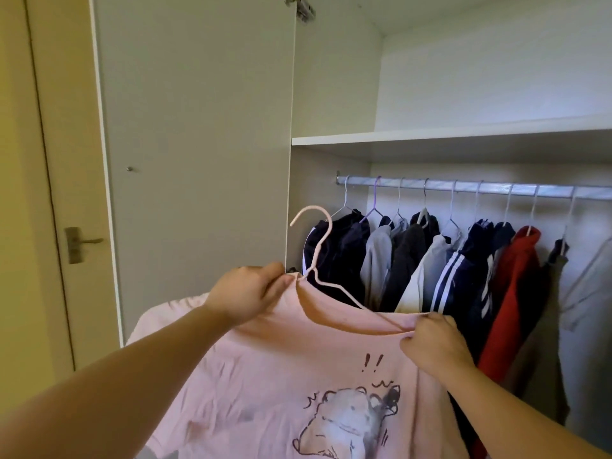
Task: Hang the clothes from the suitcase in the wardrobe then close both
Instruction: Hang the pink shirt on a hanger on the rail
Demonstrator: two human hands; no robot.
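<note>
While both hands hold it up in front of the open wardrobe (334, 87), the pink T-shirt (265, 376) hangs spread between them, front side to the camera, cartoon animal print low on the chest. Pink wire hanger (318, 240) partly inside the neck opening: hook sticks up above the collar, one arm runs down under the collar toward the right side. Left hand (246, 298) pinches the collar edge at the base of the hanger neck, thumb and fingers closed on the fabric. Right hand (430, 342) grips the other side of the collar, fingers curled round the fabric; whether it also grips the hanger arm underneath cannot be told. Shirt and hanger are well below the rail (463, 187) and to its left, not touching it.

Rail carries a row of hung clothes on wire hangers: dark jacket (334, 253) nearest the left wall, grey top (376, 256), navy jacket with white stripes (458, 276), red garment (516, 293), grey items further right. White shelf (430, 138) sits above the rail. Wardrobe door (198, 144) stands open to the left, small knob on it. Room door handle (81, 243) at far left.
</note>
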